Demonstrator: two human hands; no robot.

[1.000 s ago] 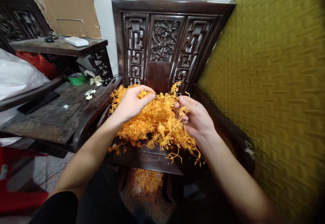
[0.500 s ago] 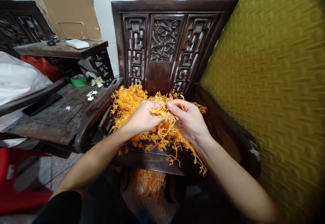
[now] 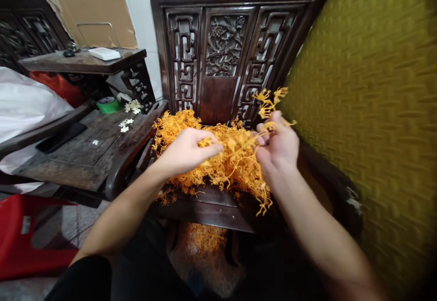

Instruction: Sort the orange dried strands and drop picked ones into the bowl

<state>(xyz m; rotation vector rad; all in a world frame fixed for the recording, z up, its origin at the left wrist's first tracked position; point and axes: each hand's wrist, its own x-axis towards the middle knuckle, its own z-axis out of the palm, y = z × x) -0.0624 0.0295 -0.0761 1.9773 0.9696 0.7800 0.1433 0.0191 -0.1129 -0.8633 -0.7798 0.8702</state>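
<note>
There are two hands, one left hand (image 3: pixel 187 150) and one right hand (image 3: pixel 282 144), and two masses of orange sprigs (image 3: pixel 235 169), each too tangled to count. White flowers (image 3: pixel 125 124) make two clusters plus one single piece. Of each other kind there is one: green tape roll (image 3: pixel 108 107), white device (image 3: pixel 104 53), red stool (image 3: pixel 12 242), cardboard sheet (image 3: pixel 97 12), white bag (image 3: pixel 30 98); carved wooden backs (image 3: pixel 218 94) number two.

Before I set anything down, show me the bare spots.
Bare: left seat, nearer than black slab and lone flower; middle seat, strip in front of the heap. Crowded: the heap, with left hand and right hand there.
</note>
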